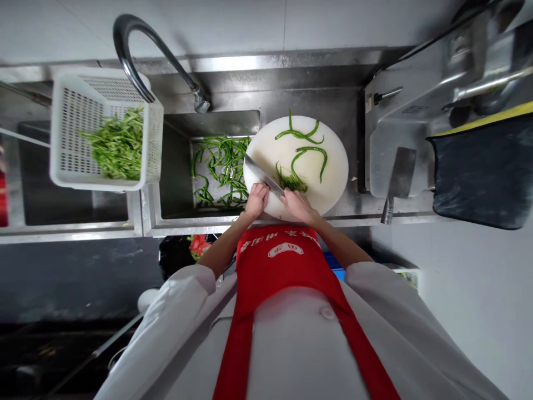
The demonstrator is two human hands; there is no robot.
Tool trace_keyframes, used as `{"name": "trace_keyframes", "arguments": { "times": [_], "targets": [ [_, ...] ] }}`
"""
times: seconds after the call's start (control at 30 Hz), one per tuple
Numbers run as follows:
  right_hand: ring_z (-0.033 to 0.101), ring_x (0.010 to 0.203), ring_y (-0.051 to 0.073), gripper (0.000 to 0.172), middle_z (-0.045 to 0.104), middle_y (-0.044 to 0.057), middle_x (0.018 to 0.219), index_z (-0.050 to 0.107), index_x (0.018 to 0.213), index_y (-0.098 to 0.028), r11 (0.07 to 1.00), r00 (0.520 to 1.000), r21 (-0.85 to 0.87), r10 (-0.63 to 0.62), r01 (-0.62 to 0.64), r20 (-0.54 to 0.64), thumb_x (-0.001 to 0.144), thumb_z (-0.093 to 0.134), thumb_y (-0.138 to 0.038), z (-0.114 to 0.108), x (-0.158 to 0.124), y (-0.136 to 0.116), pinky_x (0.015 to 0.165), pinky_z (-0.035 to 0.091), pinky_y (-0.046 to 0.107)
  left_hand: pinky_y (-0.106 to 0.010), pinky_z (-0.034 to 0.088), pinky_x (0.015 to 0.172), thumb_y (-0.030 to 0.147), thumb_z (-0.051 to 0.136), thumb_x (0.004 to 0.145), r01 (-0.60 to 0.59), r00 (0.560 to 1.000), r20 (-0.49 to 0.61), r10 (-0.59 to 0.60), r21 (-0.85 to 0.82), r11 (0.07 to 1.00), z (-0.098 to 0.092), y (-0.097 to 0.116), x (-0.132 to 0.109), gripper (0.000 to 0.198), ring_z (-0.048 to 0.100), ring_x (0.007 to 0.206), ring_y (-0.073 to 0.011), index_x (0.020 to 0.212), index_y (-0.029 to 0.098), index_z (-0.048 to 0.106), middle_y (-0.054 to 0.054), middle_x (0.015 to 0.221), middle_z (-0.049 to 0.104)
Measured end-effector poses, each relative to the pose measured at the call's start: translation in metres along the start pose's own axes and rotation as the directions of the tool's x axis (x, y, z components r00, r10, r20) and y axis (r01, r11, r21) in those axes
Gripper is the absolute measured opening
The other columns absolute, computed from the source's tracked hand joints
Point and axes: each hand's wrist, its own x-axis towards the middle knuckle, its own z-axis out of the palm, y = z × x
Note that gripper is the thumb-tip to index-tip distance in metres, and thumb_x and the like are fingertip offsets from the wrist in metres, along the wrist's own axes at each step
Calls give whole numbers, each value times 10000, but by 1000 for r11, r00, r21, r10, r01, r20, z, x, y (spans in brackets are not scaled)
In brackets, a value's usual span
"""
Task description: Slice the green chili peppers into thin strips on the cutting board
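Fingers of the right hand (296, 205) are, on my remote feed, closed round the handle end of a knife (264, 176); those of the left hand (257, 201) curl beside its blade, gripping what I cannot tell. Below them, a white board (333, 186) carries whole green peppers (310, 148) and cut slivers (292, 181). Outward, I see white characters, unclear to me, on the red apron (283, 278), more peppers (227, 173) in the sink (175, 178), and green strips (119, 150) in a white basket (100, 186).
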Motion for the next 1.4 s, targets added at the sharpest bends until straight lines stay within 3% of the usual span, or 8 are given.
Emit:
{"name": "trace_keyframes", "arguments": {
  "times": [0.2,0.33,0.43,0.57,0.73,0.87,1.1,1.4],
  "targets": [
    [695,994,268,352,722,155,1047,559,1242,-153,1000,1000,0,-1,1,-10,1067,309,-328,-7,-21,8,863,491,334,-372,479,901,319,528,988,65,902,-421,-92,-80,995,-40,24,100,169,573,993,-200,1007,192,639,-82,1035,626],
    [684,1029,268,358,711,163,1095,585,1230,-154,997,996,5,-73,73,48,1061,331,-341,4,-29,1,884,490,341,-286,452,715,294,581,966,23,993,-112,-33,-93,995,15,34,183,240,512,711,-142,761,171,607,-44,777,602],
    [676,1045,267,365,708,161,1108,592,1242,-149,998,996,19,-58,57,63,1059,335,-334,12,-29,-4,886,492,342,-278,399,631,255,630,943,186,979,86,-186,10,982,68,38,203,352,329,529,-109,612,184,531,25,552,465],
    [659,1085,261,364,698,157,1149,598,1241,-161,995,997,91,-55,50,58,1060,347,-354,16,-28,1,889,491,335,-281,419,657,262,615,956,142,987,74,-142,8,990,79,46,197,326,370,544,-90,659,132,577,-3,622,515],
    [664,1069,260,327,702,133,1155,600,1216,-186,980,998,195,22,-31,52,1046,398,-379,15,-25,29,879,484,328,-373,508,852,390,511,1012,-57,989,-143,42,-103,993,-16,63,184,272,602,892,-180,1094,170,647,-61,974,598],
    [661,1072,267,361,706,152,1136,601,1218,-157,973,990,179,141,-142,20,1060,353,-366,9,-26,55,892,465,318,-475,469,975,384,525,998,-89,984,-152,89,8,996,-61,52,125,269,566,1119,-257,1184,229,642,-86,1146,574],
    [669,1070,271,384,704,174,1120,575,1255,-139,975,977,58,212,-213,19,1073,309,-348,6,-34,51,896,460,317,-431,501,922,314,465,1007,-108,984,149,99,52,993,25,11,11,259,560,1062,-248,1124,221,677,-105,1105,628],
    [707,969,278,379,731,159,1009,561,1262,-146,986,987,-58,158,-158,0,1066,275,-299,19,-55,27,847,496,335,-459,483,949,285,447,1010,-64,987,144,65,-9,998,37,5,4,252,564,1078,-248,1062,198,678,-115,1107,648]
  ]
}}
